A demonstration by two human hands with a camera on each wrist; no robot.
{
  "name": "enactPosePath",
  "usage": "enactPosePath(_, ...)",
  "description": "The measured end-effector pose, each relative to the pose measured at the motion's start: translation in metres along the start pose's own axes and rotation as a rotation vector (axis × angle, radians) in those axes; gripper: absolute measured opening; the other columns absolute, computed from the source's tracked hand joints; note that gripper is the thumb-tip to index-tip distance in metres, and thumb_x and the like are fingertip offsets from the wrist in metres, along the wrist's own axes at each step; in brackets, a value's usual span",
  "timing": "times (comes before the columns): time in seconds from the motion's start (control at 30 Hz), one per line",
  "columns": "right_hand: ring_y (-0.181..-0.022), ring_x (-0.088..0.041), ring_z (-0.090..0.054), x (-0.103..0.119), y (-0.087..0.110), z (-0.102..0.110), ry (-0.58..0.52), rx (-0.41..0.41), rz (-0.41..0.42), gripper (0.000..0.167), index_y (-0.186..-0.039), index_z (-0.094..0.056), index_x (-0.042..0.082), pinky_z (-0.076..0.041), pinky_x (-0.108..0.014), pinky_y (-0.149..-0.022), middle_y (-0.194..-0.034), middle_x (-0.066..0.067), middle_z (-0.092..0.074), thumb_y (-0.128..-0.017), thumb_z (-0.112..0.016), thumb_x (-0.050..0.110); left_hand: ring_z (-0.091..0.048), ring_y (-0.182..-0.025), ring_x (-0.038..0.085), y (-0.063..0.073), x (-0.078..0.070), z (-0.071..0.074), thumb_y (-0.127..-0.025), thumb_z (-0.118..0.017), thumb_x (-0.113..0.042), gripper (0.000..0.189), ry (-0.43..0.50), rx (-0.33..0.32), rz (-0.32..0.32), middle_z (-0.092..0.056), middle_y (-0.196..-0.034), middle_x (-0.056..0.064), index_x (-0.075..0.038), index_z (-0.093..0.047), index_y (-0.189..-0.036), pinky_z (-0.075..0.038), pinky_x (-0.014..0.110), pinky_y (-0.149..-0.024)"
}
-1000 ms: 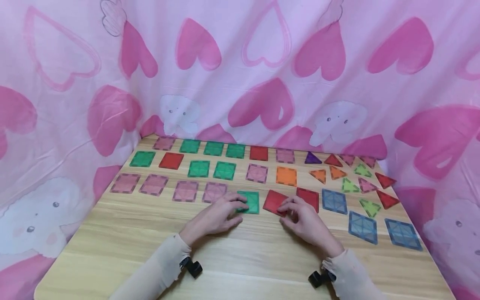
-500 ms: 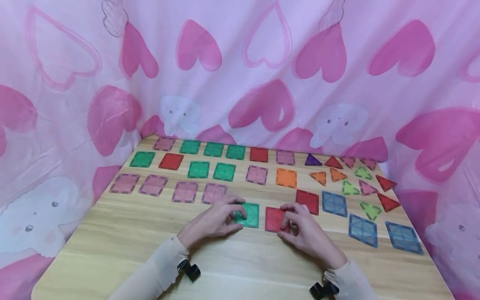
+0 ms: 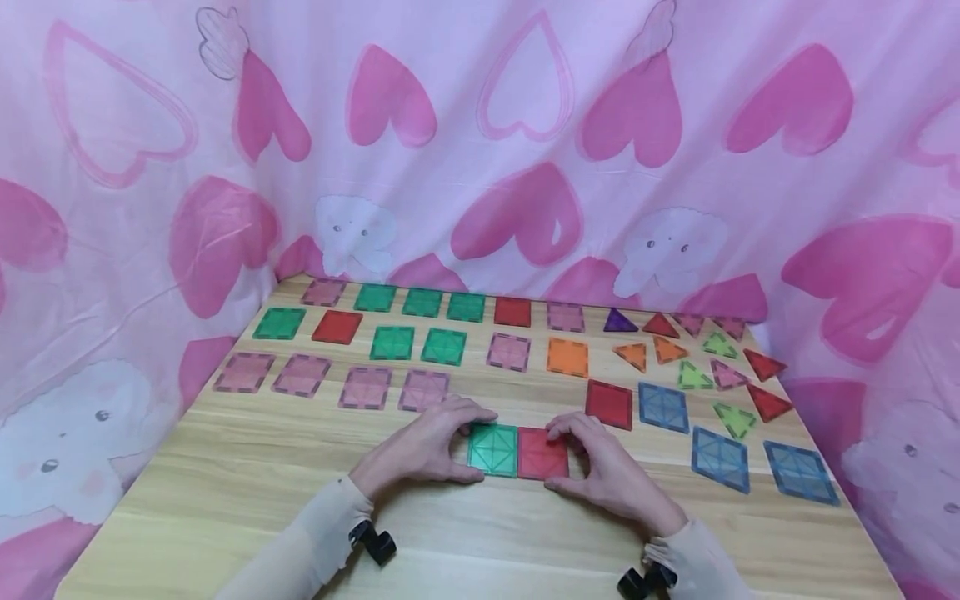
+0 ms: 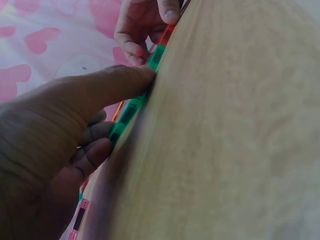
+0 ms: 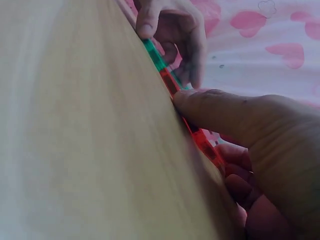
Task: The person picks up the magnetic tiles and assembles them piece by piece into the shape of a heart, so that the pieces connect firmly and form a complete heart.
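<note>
- Green square tile [image 3: 492, 451] lies flat on the table [image 3: 225, 500], between the two hands, edge to edge with a red square tile [image 3: 542, 454]; no gap shows between the two in the head view.
- Left hand [image 3: 415, 446] grips the green one, thumb at its near edge and bent fingers toward its far left side; the span is about as wide as the piece.
- Right hand [image 3: 618, 475] holds the red one the same way, thumb near, curved fingers far; neither hand is fully spread.
- Both pieces look light, thin and stiff, likely hard plastic; the flat faces may be slippery, and they seem unlikely to break in ordinary handling; the rims are the place to take hold, low as they sit; dark oblongs along them may be magnets, so joined edges could cling.
- The green face is translucent, crossed by straight lines; the red looks plainer; both rims are glossy in the wrist views.
- The tabletop has pale, streaky wood grain; beyond lie square tiles [image 3: 567, 357] and triangular tiles [image 3: 632, 357]; softly creased pink fabric [image 3: 420, 200], printed with hearts, hangs behind.
</note>
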State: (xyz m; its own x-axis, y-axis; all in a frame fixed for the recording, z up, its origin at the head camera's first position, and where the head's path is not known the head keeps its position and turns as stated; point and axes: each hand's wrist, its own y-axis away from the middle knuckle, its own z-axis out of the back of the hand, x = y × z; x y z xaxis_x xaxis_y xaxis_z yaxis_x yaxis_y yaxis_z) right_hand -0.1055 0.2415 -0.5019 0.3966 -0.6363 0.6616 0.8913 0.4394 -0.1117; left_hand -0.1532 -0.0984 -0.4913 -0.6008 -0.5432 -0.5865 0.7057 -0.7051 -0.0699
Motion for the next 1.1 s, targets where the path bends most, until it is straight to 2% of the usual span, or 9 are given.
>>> enactPosePath(0.1, -0.125, -0.009, -0.058, -0.002, 0.001, -0.002, -0.024, 0.004, 0.019, 0.064, -0.138, -0.065, 0.028, -0.056, -0.031, -0.106, -0.142, 0.014, -0.062, -0.085, -0.1, 0.036, -0.061, -0.131, 0.011, 0.001, 0.001, 0.001, -0.086, -0.097, -0.049, 0.087, 0.011, 0.006, 0.0, -0.063, -0.154, -0.004, -0.02, -0.06, -0.16, -0.056, 0.037, -0.114)
enactPosePath(0.2, -0.121, -0.009, -0.06, -0.005, 0.004, -0.002, -0.048, -0.009, 0.025, 0.067, -0.142, -0.065, 0.026, -0.057, -0.03, -0.103, -0.142, 0.013, -0.062, -0.085, -0.101, 0.031, -0.058, -0.141, 0.018, 0.003, 0.005, 0.009, -0.086, -0.095, -0.053, 0.089, 0.02, -0.014, 0.022, -0.061, -0.159, -0.002, -0.02, -0.059, -0.161, -0.051, 0.045, -0.121)
enactPosePath(0.3, -0.115, -0.009, -0.063, -0.008, 0.008, -0.001, -0.071, -0.019, 0.011, 0.068, -0.143, -0.065, 0.026, -0.058, -0.028, -0.099, -0.141, 0.012, -0.063, -0.085, -0.101, 0.028, -0.058, -0.142, 0.025, 0.008, 0.016, 0.029, -0.087, -0.095, -0.049, 0.086, 0.028, -0.121, 0.08, -0.062, -0.157, 0.002, -0.019, -0.061, -0.159, -0.051, 0.053, -0.119)
enactPosePath(0.4, -0.114, -0.008, -0.064, -0.01, 0.013, 0.001, -0.09, -0.018, -0.012, 0.068, -0.143, -0.066, 0.025, -0.059, -0.028, -0.099, -0.139, 0.011, -0.064, -0.085, -0.101, 0.028, -0.06, -0.138, 0.03, 0.016, 0.034, 0.051, -0.088, -0.097, -0.035, 0.076, 0.006, -0.272, 0.141, -0.064, -0.151, 0.006, -0.014, -0.065, -0.153, -0.053, 0.057, -0.116)
enactPosePath(0.47, -0.114, -0.009, -0.065, -0.011, 0.015, 0.003, -0.107, -0.013, -0.024, 0.07, -0.143, -0.065, 0.025, -0.06, -0.029, -0.099, -0.138, 0.01, -0.065, -0.084, -0.101, 0.028, -0.059, -0.14, 0.033, 0.021, 0.045, 0.062, -0.087, -0.098, -0.026, 0.074, -0.011, -0.329, 0.177, -0.064, -0.149, 0.009, -0.01, -0.066, -0.152, -0.052, 0.059, -0.117)
enactPosePath(0.57, -0.114, -0.009, -0.066, -0.012, 0.017, 0.005, -0.119, -0.016, -0.035, 0.072, -0.144, -0.065, 0.025, -0.06, -0.029, -0.099, -0.138, 0.011, -0.065, -0.083, -0.102, 0.028, -0.054, -0.148, 0.038, 0.025, 0.057, 0.068, -0.089, -0.096, -0.021, 0.071, -0.04, -0.313, 0.199, -0.063, -0.154, 0.012, -0.006, -0.066, -0.151, -0.045, 0.061, -0.124)
enactPosePath(0.77, -0.112, -0.009, -0.067, -0.013, 0.017, 0.007, -0.136, -0.01, -0.002, 0.072, -0.145, -0.065, 0.024, -0.06, -0.028, -0.098, -0.137, 0.01, -0.066, -0.083, -0.102, 0.029, -0.062, -0.138, 0.035, 0.023, 0.061, 0.063, -0.095, -0.091, -0.022, 0.049, -0.084, -0.213, 0.208, -0.07, -0.145, 0.01, -0.008, -0.076, -0.14, -0.052, 0.057, -0.118)
enactPosePath(0.93, -0.112, -0.009, -0.067, -0.013, 0.016, 0.005, -0.143, -0.007, 0.036, 0.072, -0.145, -0.065, 0.024, -0.06, -0.029, -0.097, -0.137, 0.01, -0.067, -0.084, -0.101, 0.031, -0.067, -0.128, 0.03, 0.019, 0.056, 0.056, -0.094, -0.091, -0.018, 0.033, -0.127, -0.229, 0.16, -0.075, -0.134, 0.007, -0.01, -0.084, -0.125, -0.058, 0.051, -0.107)
enactPosePath(1.1, -0.114, -0.011, -0.066, -0.011, 0.015, 0.003, -0.162, 0.024, 0.063, 0.071, -0.146, -0.064, 0.024, -0.059, -0.028, -0.098, -0.138, 0.01, -0.067, -0.085, -0.1, 0.032, -0.069, -0.114, 0.021, 0.012, 0.048, 0.049, -0.092, -0.094, -0.022, 0.03, -0.129, -0.245, 0.113, -0.077, -0.125, 0.002, -0.011, -0.086, -0.12, -0.06, 0.042, -0.095)
